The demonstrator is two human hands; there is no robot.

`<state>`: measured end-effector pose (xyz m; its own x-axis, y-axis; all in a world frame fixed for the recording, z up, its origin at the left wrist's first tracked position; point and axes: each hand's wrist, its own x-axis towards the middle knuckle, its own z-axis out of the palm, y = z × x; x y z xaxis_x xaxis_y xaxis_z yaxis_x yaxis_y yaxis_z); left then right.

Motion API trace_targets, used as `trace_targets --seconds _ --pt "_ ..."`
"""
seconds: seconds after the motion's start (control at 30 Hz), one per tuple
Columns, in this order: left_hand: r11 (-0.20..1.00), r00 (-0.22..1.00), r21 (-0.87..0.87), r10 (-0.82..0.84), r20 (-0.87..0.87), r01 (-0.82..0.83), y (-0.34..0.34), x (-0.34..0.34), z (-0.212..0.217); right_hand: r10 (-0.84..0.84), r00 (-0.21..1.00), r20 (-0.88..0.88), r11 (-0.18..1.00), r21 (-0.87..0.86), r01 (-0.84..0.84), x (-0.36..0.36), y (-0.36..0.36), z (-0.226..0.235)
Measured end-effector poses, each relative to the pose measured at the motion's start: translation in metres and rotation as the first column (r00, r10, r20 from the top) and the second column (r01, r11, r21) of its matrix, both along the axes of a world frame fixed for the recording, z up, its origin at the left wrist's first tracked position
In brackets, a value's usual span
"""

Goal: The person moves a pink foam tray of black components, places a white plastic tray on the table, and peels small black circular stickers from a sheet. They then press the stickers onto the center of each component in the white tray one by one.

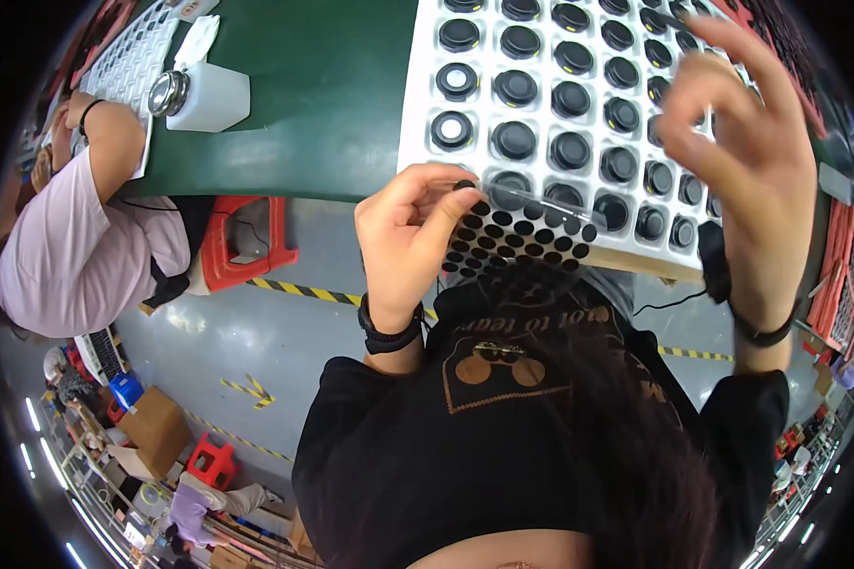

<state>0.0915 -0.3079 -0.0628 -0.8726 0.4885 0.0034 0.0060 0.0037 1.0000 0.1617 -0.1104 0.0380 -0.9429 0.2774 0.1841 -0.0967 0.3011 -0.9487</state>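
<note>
My left hand (403,232) is closed, thumb against fingers, on the edge of a clear sheet of round black stickers (517,239). The sheet hangs over the near edge of a white tray (489,114), where round black parts (513,140) sit in rows of pockets. Two parts at the left column have a pale disc in the middle, such as this part (452,130). Above the tray's right side, my right hand (745,142) is raised with curled fingers. Its fingertips are smeared by motion, so whether they hold anything cannot be made out.
A white bottle with a metal top (209,97) stands on the green table (323,104) at the left. Beyond it a co-worker's arm (114,142) reaches over another white tray (128,57). A red stool (251,242) is on the floor, lower left.
</note>
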Motion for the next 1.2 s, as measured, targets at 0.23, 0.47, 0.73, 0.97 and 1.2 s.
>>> trace_targets --seconds 0.23,0.47,0.73,0.97,1.2 --pt "1.000 1.000 0.007 -0.027 -0.003 0.027 0.003 -0.005 -0.006 0.281 0.845 0.455 0.958 -0.083 -0.275 -0.095 0.003 -0.026" --pt "0.998 1.000 0.056 -0.004 0.026 0.003 0.001 -0.006 -0.010 0.468 0.812 0.348 0.853 -0.420 -0.311 -0.120 0.002 -0.077" --pt "0.995 0.996 0.061 -0.086 0.022 0.085 -0.003 -0.012 -0.008 0.388 0.807 0.446 0.908 -0.336 -0.251 -0.119 -0.001 -0.068" --pt "0.996 0.999 0.075 -0.047 0.003 0.047 -0.001 -0.012 -0.011 0.339 0.817 0.466 0.936 -0.255 -0.242 -0.116 -0.005 -0.068" --pt "0.995 0.999 0.093 -0.034 0.008 0.033 0.001 -0.011 -0.012 0.286 0.877 0.387 0.878 0.261 -0.401 -0.112 -0.010 -0.067"
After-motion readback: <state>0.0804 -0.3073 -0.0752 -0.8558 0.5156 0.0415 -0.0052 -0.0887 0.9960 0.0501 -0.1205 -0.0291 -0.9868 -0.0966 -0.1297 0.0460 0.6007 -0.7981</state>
